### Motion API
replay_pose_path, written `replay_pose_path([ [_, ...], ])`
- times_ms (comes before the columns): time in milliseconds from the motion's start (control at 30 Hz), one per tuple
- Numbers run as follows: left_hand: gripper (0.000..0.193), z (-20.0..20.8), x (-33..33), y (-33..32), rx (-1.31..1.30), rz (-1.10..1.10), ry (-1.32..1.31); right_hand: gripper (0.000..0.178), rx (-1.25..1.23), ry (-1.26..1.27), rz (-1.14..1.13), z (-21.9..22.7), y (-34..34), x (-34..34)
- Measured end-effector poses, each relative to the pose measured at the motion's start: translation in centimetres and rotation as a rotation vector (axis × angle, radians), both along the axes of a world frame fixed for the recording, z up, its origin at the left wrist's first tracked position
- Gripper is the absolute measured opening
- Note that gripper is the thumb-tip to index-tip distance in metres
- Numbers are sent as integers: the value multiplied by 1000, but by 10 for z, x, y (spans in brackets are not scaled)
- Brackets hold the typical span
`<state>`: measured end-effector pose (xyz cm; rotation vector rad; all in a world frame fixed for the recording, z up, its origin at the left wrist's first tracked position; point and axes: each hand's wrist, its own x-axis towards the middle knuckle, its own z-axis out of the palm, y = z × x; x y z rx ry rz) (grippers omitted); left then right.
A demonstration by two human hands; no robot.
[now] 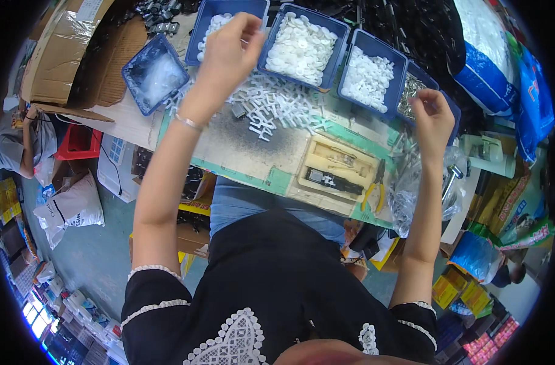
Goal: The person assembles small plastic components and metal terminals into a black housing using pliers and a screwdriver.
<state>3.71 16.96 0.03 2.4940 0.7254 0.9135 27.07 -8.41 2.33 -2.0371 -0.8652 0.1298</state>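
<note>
My left hand is raised over a blue bin of small white round pieces, its fingers curled together. Whatever it may hold is too small to make out. My right hand is at the bin of small metal pins, thumb and fingertips pinched; I cannot see what lies between them. Below the bins is a pile of white branched plastic parts. A cream-coloured fixture lies near the table's front edge, with a black part with a metal end in it. Yellow-handled pliers rest against its right side.
More blue bins hold white discs, small white parts and a whitish, grease-like substance. A clear plastic bag lies by my right forearm. A cardboard box stands at the left, and black parts are heaped behind the bins.
</note>
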Motion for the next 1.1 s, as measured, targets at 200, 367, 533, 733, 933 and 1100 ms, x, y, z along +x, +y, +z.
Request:
replay_pose_path([
  [200, 20, 13, -4, -108, -1503, -481, -667, 19, 585, 359, 362, 30, 19, -119],
  [367, 20, 12, -9, -142, -1744, -603, -790, 22, 535, 257, 356, 30, 10, -136],
  [533, 19, 17, -14, -157, -1564, -490, -707, 23, 376, -141, 380, 33, 1, -139],
  [733, 21, 6, -24, -167, -1541, -410, -578, 21, 177, -269, 377, 34, -18, -141],
  [933, 38, 7, -36, -168, -1465, -542, -399, 20, 17, -133, 574, 32, -39, -125],
  [1100, 51, 8, -37, -168, -1515, -577, -256, 18, -48, -278, 577, 29, -48, -129],
])
